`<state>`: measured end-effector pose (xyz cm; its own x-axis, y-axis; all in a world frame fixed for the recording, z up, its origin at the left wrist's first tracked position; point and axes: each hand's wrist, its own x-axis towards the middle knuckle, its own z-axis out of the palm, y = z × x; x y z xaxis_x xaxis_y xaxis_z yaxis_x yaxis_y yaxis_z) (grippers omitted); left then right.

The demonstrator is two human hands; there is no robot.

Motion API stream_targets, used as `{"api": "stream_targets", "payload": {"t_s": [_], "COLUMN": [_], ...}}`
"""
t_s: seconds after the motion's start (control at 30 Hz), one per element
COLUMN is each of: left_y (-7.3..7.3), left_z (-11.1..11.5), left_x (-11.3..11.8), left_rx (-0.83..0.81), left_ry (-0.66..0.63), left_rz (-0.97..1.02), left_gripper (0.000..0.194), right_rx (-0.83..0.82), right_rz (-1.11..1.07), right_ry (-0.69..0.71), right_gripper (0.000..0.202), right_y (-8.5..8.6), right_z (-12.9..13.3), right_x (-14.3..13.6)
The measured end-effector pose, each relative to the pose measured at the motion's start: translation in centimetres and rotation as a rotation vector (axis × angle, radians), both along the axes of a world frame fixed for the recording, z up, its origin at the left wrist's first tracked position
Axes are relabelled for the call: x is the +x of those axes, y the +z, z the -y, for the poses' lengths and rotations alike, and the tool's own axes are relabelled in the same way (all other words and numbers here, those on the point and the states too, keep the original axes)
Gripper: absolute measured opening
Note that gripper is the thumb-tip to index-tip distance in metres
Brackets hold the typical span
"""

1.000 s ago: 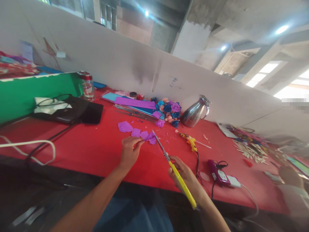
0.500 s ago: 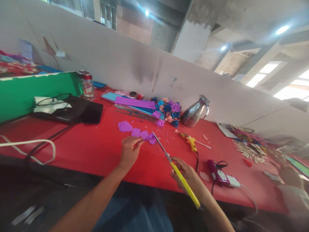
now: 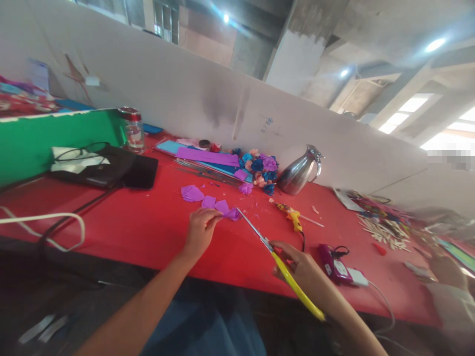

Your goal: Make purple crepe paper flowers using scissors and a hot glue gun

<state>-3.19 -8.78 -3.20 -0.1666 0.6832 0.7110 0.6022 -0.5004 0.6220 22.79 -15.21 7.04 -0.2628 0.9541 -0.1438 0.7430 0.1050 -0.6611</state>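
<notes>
Between the pinched fingertips of my left hand [image 3: 202, 230] is a small purple paper piece [image 3: 232, 214], over the red table. My right hand [image 3: 295, 264] grips yellow-handled scissors [image 3: 297, 287], whose blades point up and left, their tips just right of that piece. More purple paper pieces [image 3: 192, 193] lie behind my left hand. A purple paper flower [image 3: 245, 188] sits near a heap of blue, pink and purple flowers [image 3: 263, 168]. Purple and blue paper strips [image 3: 208, 156] lie left of the heap.
Right of centre are a yellow glue gun [image 3: 295, 218], a steel jug [image 3: 300, 170] and a purple power strip [image 3: 336, 267]. A glass jar [image 3: 133, 131] and black phone [image 3: 141, 173] lie left. Another person's hand [image 3: 447, 267] is at far right.
The scissors and my right hand have moved right and slightly down, and the blade tips are now farther from the purple piece. My left hand has barely shifted.
</notes>
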Motion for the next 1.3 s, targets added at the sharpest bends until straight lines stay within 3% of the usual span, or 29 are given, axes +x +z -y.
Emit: {"api": "stream_targets", "payload": {"t_s": [0.13, 0.4, 0.7, 0.97, 1.3], "left_y": [0.1, 0.8, 0.6, 1.0, 1.1], "left_z": [0.0, 0.0, -0.3, 0.0, 0.1], "left_x": [0.0, 0.2, 0.0, -0.1, 0.0], "left_rx": [-0.02, -0.017, -0.048, -0.085, -0.082], "left_ry": [-0.048, -0.123, -0.154, -0.22, -0.218], "left_rz": [0.028, 0.022, 0.023, 0.026, 0.056], "left_gripper": [0.016, 0.017, 0.018, 0.019, 0.02], "right_rx": [0.031, 0.146, 0.22, 0.367, 0.433], "right_rz": [0.146, 0.189, 0.349, 0.488, 0.492], "right_ry": [-0.049, 0.061, 0.083, 0.112, 0.134], "right_gripper": [0.043, 0.037, 0.047, 0.046, 0.046], "right_y": [1.2, 2.0, 2.8, 2.4, 1.5], "right_z": [0.8, 1.1, 1.0, 0.4, -0.1], "right_x": [0.3, 1.5, 2.6, 2.2, 2.5]}}
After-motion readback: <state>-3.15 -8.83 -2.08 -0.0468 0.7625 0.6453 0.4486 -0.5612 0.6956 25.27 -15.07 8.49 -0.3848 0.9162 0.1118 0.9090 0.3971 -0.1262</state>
